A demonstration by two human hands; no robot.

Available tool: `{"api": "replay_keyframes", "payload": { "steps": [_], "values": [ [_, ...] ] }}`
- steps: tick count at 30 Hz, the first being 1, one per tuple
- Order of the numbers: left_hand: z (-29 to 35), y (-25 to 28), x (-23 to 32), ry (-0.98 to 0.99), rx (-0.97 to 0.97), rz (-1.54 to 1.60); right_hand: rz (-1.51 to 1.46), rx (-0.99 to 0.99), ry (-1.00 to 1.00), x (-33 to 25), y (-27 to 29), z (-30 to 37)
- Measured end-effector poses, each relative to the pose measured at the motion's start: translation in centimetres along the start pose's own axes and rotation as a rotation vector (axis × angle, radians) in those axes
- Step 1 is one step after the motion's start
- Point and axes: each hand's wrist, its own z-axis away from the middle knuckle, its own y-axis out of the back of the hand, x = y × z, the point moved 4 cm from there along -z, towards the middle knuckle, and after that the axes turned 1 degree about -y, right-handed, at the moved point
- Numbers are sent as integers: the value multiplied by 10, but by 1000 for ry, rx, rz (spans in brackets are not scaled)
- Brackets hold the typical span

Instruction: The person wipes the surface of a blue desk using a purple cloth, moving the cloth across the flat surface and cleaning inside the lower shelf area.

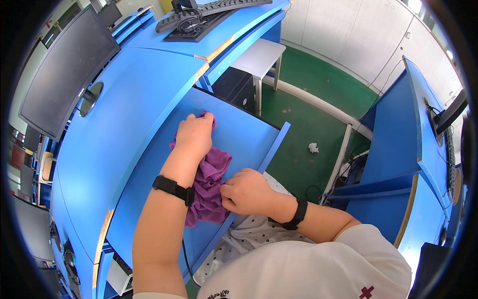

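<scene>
A crumpled purple cloth [208,192] lies on the blue pull-out tray [244,134] below the desk top. My left hand [195,135] is closed on the cloth's far end and presses it against the tray. Some purple shows past the fingers, while the rest of the cloth trails back toward me. At the tray's front edge, my right hand [246,192] is curled over the rim, with its knuckles up and its fingertips mostly hidden. The cloth's border lies right beside its fingers.
The blue desk [134,74] carries a monitor [69,74] and a black keyboard [209,12]. Beneath it stand a black computer case [235,88] and a grey stool [261,55]. Crumpled white paper [313,147] lies on the green floor; another blue desk [393,124] stands at right.
</scene>
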Motion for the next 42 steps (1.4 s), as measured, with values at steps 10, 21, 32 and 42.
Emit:
{"api": "replay_keyframes", "payload": {
  "steps": [10,21,32,42],
  "values": [
    [2,-4,2,26,27,-4,-14,38,6,1,0,2],
    [3,-3,5,32,34,-33,-12,47,21,1,2,3],
    [5,-6,6,36,36,-50,-4,76,36,0,2,4],
    [6,-11,4,31,77,-53,-3,92,44,1,2,4]
  ]
}}
